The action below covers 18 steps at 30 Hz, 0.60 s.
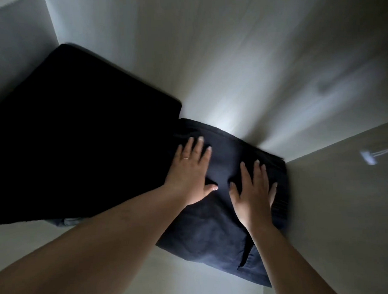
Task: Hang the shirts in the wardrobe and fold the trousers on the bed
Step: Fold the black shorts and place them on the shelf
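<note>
Head view, blurred: both hands, left hand (pixel 190 171) and right hand (pixel 254 193), lie flat with fingers spread on the dark folded trousers (pixel 216 230), apparently on the pale bed (pixel 251 66). Press evenly outward, squaring the edges before stacking.

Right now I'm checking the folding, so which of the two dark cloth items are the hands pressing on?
The smaller folded dark navy trousers, near the view's centre. The left hand and right hand lie flat on them; the bigger black cloth leftward is untouched.
</note>
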Motion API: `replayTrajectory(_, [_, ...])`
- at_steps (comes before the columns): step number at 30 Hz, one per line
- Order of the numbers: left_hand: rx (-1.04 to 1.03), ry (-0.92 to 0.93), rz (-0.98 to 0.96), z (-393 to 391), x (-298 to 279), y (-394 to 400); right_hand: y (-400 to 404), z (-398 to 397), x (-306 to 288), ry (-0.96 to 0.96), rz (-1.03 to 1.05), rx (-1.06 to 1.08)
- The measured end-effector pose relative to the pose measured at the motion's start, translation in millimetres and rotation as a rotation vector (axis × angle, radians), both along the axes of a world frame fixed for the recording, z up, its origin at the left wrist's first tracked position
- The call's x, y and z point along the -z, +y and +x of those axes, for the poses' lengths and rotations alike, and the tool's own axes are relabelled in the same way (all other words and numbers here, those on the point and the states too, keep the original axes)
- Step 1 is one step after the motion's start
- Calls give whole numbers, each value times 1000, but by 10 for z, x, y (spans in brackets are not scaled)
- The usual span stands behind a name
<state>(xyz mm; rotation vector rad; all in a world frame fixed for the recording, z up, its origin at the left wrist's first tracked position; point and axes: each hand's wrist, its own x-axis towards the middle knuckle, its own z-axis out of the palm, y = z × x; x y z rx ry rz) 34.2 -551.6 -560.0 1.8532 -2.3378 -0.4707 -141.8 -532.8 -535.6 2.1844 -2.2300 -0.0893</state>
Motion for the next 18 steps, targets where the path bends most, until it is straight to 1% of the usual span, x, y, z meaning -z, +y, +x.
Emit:
replayTrajectory(2, [-122, 17, 154, 67, 153, -24, -5, -139, 74, 42, -11, 22])
replayTrajectory(3, [-138, 21, 182, 93, 197, -25, 8, -232, 93, 46, -7, 85])
replayTrajectory(5, [-141, 17, 200, 109, 193, -35, 41, -406, 106, 5, 18, 210])
replayTrajectory(7, [-148, 27, 176, 77, 81, 3, 92, -432, 60, -15, 37, 235])
replayTrajectory(9, [-103, 57, 45, 34, -35, 154, 184, -289, -24, -28, -20, 162])
replayTrajectory(11, [11, 67, -112, 0, -113, 455, 352, -48, -73, -72, -124, 8])
replayTrajectory(12, [48, 66, -162, -10, -110, 630, 471, 61, -58, -98, -143, -64])
replayTrajectory(14, [70, 69, -175, 43, -57, 925, 758, 215, 17, -116, -110, -161])
replayTrajectory(15, [63, 57, -159, 114, -5, 1036, 884, 249, 58, -102, -68, -170])
replayTrajectory(18, [10, 18, -100, 372, 147, 1250, 1080, 212, 124, -36, 73, -99])
